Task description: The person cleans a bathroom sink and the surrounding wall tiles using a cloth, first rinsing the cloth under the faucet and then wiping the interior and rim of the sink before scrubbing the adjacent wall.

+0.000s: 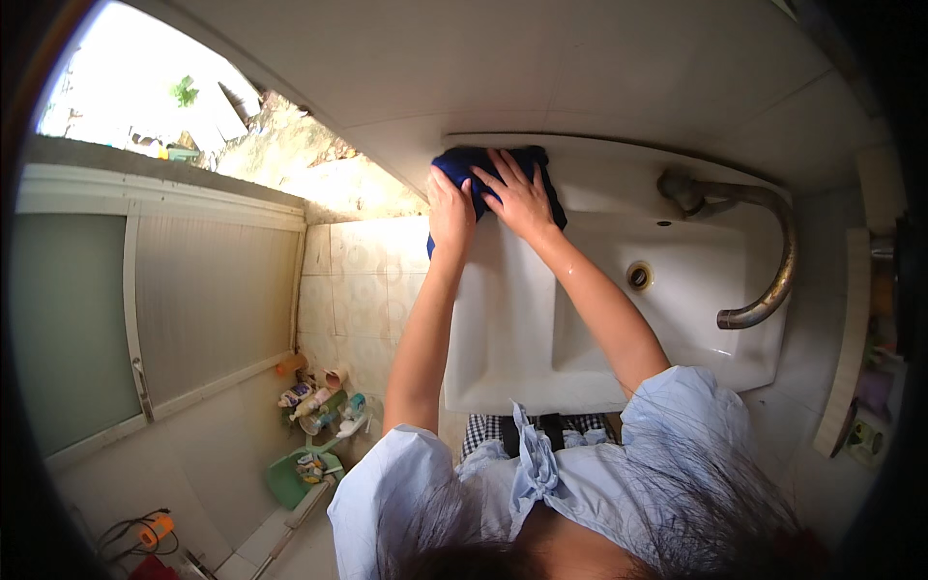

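Navy cloth (466,161) sits bunched on the back-left corner of the white sink (503,367), near the wall (619,68), one fold past the left edge. Left hand (451,211) lies flattened on it, fingers nearly together; right hand (520,201) presses with fingers splayed, likely spreading the load. Underside contact hidden, can't tell.

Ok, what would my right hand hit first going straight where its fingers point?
Beyond the dark blue cloth beneath it, your right hand would likely meet the white sink's back rim; depth is unclear.
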The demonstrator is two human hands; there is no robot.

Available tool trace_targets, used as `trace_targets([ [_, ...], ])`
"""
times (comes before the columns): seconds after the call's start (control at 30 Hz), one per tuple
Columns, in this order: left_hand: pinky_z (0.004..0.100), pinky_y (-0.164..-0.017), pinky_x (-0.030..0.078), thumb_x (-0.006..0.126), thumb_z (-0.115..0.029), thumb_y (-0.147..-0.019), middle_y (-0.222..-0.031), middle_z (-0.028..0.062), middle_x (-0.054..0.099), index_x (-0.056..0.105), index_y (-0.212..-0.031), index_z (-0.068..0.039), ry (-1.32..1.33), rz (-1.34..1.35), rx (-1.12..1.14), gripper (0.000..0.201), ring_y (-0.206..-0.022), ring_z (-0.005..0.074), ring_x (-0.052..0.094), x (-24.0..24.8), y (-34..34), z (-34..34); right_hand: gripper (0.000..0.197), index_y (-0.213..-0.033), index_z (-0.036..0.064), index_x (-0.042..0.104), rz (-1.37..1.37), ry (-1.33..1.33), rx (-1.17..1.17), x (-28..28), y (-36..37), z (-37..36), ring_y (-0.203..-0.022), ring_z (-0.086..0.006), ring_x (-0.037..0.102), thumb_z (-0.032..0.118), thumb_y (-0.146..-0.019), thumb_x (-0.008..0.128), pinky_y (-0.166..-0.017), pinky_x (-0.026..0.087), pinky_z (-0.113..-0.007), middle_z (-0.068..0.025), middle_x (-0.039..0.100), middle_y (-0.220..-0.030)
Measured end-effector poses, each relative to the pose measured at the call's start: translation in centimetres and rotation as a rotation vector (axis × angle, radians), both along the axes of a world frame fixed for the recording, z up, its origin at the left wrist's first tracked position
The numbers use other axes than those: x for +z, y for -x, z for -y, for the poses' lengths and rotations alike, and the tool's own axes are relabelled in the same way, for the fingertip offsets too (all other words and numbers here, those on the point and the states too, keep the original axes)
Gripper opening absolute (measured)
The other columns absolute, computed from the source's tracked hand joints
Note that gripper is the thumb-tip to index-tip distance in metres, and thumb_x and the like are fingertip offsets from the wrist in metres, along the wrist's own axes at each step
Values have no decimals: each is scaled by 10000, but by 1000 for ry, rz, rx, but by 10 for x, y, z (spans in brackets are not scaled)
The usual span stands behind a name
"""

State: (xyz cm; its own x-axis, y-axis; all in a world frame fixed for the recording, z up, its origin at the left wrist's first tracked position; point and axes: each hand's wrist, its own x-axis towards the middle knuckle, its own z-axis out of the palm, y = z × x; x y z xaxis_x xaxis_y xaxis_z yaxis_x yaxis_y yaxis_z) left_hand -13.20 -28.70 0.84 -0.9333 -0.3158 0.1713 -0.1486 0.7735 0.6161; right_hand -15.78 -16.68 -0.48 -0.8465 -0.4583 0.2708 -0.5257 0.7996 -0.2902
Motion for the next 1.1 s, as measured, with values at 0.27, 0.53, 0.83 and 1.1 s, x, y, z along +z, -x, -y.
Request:
trace_targets([
  [0.27,468,-981,202,368,-297,-847,-1342,226,214,272,-1262,62,388,11,-105,557,-1259,329,187,-33,5,-70,469,-1218,276,419,-4,-40,6,-5,3,-80,-1234,-198,280,329,-770,551,-929,261,-551,-51,309,-1330],
  [0.53,400,-1037,130,375,-204,-844,-1319,321,113,184,-1252,137,29,-110,-407,565,-1250,415,105,-47,14,-153,514,-1222,271,409,-64,-157,-245,-11,-6,-162,-1216,-223,301,380,-741,555,-841,336,-538,-78,330,-1310],
  [0.83,323,-963,315,413,-227,-824,-1330,227,224,225,-1284,44,206,-107,-573,566,-1236,332,239,-34,-16,-125,406,-1204,201,432,-43,-146,-542,-18,-24,-126,-1221,-260,274,300,-813,479,-855,318,-571,-95,297,-1324],
  [1.1,329,-945,334,463,-239,-802,-1350,205,204,214,-1282,62,51,215,-393,620,-1241,312,245,-6,-107,-65,384,-1170,129,480,108,134,-145,-14,-85,-55,-1157,-288,332,220,-797,491,-865,308,-488,-119,327,-1300],
])
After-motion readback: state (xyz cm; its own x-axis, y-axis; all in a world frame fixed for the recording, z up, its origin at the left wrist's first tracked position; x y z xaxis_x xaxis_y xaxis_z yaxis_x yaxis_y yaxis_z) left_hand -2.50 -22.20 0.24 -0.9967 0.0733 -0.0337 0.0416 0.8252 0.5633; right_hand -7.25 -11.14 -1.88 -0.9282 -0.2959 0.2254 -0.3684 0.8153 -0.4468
